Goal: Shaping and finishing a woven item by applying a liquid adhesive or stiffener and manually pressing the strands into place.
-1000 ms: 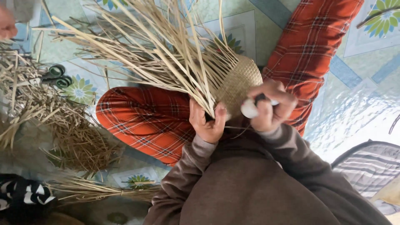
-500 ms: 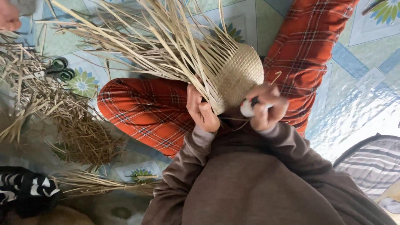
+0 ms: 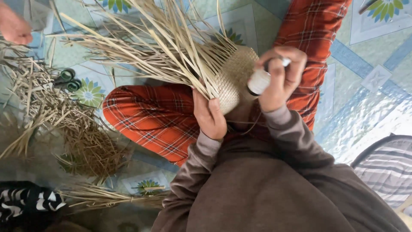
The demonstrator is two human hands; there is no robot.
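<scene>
Gripping-wise, both hands are busy on one piece: a half-woven straw basket [image 3: 234,79] held up over the lap, its woven part small and rounded, with a big fan of loose straw strips [image 3: 146,47] shooting off to the upper left.

Going left to right: way up in the top-left corner there's someone else's hand [image 3: 15,28], just the edge of it. Below that, a messy heap of dry straw scraps [image 3: 56,124] on the patterned floor mat [image 3: 373,99], with green-handled scissors [image 3: 68,79] lying among it. A tied straw bundle [image 3: 107,197] sits lower down, next to a black-and-white striped cloth [image 3: 25,202].

Then the crossed legs in red plaid trousers [image 3: 150,124]. The left hand [image 3: 209,116] comes up from under, grip closed on the lower edge of the woven part, right where the loose strips start. The right hand [image 3: 281,77] is clenched around a small white bottle-shaped tool [image 3: 259,81] with a dark top, pressed against the right side of the weave. Brown sleeves fill the bottom. A striped cushion [image 3: 386,172] pokes in at the far right.
</scene>
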